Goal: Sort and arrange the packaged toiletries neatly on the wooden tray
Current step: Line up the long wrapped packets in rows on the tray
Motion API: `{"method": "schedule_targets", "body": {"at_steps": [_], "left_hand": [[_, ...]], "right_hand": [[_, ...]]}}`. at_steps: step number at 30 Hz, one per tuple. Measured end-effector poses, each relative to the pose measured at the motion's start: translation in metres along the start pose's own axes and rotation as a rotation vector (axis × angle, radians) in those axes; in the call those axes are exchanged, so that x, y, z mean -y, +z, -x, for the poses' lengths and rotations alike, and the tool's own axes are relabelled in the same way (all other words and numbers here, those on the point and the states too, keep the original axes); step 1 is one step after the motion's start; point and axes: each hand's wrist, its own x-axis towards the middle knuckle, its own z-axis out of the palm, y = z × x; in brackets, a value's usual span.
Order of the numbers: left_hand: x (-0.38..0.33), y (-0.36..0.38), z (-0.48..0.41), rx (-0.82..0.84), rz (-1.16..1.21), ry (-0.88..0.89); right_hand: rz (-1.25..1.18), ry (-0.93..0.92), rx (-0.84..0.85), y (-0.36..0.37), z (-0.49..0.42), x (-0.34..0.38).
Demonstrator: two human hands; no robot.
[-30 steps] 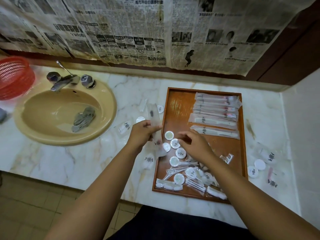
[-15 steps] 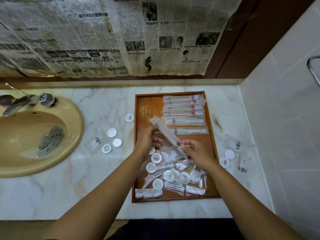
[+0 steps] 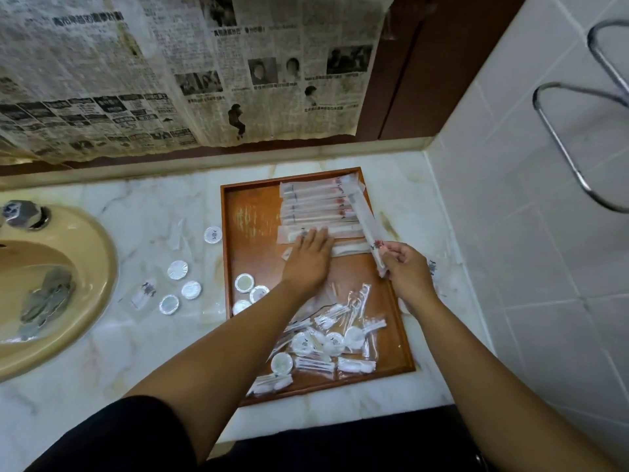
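A wooden tray (image 3: 252,212) lies on the marble counter. Along its far end sits a row of long packets (image 3: 313,202), with two comb packets just below them. My left hand (image 3: 311,255) lies flat on the comb packets (image 3: 347,248), fingers straight. My right hand (image 3: 405,267) pinches the near end of one long clear packet (image 3: 362,216), which slants up over the tray's right edge. A heap of small packets and round white discs (image 3: 326,338) fills the tray's near half.
Several round discs (image 3: 177,270) and a small sachet (image 3: 144,291) lie on the counter left of the tray. A beige sink (image 3: 95,267) with a grey cloth inside is at the left. A tiled wall with a chrome rail (image 3: 561,144) stands close on the right.
My right hand has carried the long packet from mid-tray to the right edge. My left hand let go of it and moved up onto the comb packets. The view swung right.
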Motion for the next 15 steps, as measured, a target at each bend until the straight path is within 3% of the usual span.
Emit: {"method": "schedule_targets", "body": {"at_steps": [15], "left_hand": [[-0.017,0.034,0.054,-0.051,0.003,0.069]], "right_hand": [[0.067,0.035,0.077,-0.014,0.004,0.002]]}}
